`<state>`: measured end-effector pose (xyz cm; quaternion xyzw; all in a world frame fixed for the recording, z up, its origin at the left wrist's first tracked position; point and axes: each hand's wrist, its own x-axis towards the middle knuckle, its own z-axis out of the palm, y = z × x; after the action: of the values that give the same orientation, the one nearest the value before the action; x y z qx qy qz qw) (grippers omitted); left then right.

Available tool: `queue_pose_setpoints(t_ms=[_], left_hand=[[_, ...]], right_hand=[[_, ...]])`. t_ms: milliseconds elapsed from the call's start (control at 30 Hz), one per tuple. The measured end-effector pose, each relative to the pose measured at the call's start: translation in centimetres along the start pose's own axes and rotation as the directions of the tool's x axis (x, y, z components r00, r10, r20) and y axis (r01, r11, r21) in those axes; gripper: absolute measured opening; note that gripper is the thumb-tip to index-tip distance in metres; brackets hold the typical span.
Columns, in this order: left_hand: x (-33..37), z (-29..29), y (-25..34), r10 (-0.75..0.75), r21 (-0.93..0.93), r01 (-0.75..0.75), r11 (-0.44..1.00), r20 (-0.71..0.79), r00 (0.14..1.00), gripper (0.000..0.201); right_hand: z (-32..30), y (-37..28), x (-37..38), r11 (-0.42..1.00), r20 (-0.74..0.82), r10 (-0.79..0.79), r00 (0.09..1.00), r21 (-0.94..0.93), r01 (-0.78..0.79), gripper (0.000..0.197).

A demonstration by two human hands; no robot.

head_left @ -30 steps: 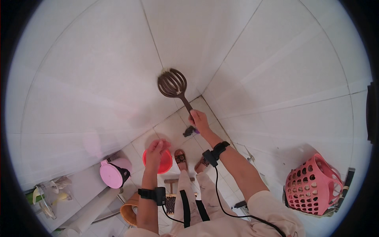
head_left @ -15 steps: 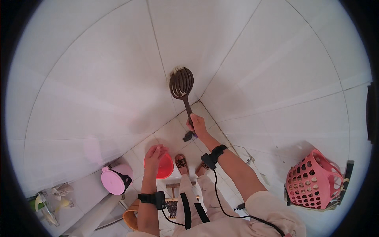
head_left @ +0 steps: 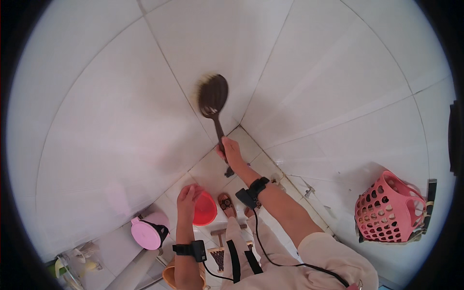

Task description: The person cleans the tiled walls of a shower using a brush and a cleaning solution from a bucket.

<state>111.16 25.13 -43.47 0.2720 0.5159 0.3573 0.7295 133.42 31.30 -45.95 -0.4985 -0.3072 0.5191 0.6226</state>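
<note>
My right hand (head_left: 231,151) is wrapped round the handle of a dark brown scrub brush (head_left: 215,96) with a slotted oval head and pale bristles. The brush is held up with its bristles toward the left tiled wall (head_left: 111,116), close to the corner; motion blurs the head, and I cannot tell whether the bristles touch the tiles. My left hand (head_left: 186,196) hovers over the edge of a red basin (head_left: 206,210), fingers loosely bent and apart, with nothing visible in it. Both wrists wear black straps with small boxes.
A pink lidded bin (head_left: 146,235) stands at lower left, near a ledge with clear bags (head_left: 79,263). An orange tub (head_left: 170,275) and a small stool (head_left: 218,256) are by my legs. A pink basket (head_left: 384,212) hangs on the right wall. A dark object (head_left: 229,171) lies near the corner.
The brush and my right hand have shifted left along the wall, and the brush head is now blurred. My view has turned slightly. My left hand stays near the basin.
</note>
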Motion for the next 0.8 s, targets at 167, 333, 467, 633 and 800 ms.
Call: queue_pose_setpoints(t_ms=[167,333,467,633,800], left_hand=[[-0.2,-0.6,0.5,-0.016,0.021,0.016,1.000,0.012,1.000,0.021],[-0.1,-1.4,0.5,-0.044,0.013,0.044,0.999,0.013,0.999,0.020],[0.2,-0.2,1.4,-0.006,0.060,0.004,0.998,0.032,0.999,0.021],[0.5,1.1,4.3,0.034,0.163,-0.038,0.986,0.029,0.999,0.022],[1.0,1.3,6.4,0.110,0.225,-0.114,0.968,0.029,0.993,0.017]], right_hand=[[0.2,0.6,-0.9,0.947,-0.094,0.219,0.971,0.259,-0.189,0.054],[5.9,-5.5,0.6,0.928,-0.011,0.064,0.998,0.368,-0.055,0.054],[7.7,-10.7,1.7,0.931,0.022,-0.107,0.994,0.353,0.092,0.053],[4.2,-4.0,0.8,0.993,-0.016,-0.014,1.000,0.120,0.016,0.049],[3.6,-0.8,-1.8,0.954,-0.164,0.170,0.972,0.273,-0.121,0.052]])
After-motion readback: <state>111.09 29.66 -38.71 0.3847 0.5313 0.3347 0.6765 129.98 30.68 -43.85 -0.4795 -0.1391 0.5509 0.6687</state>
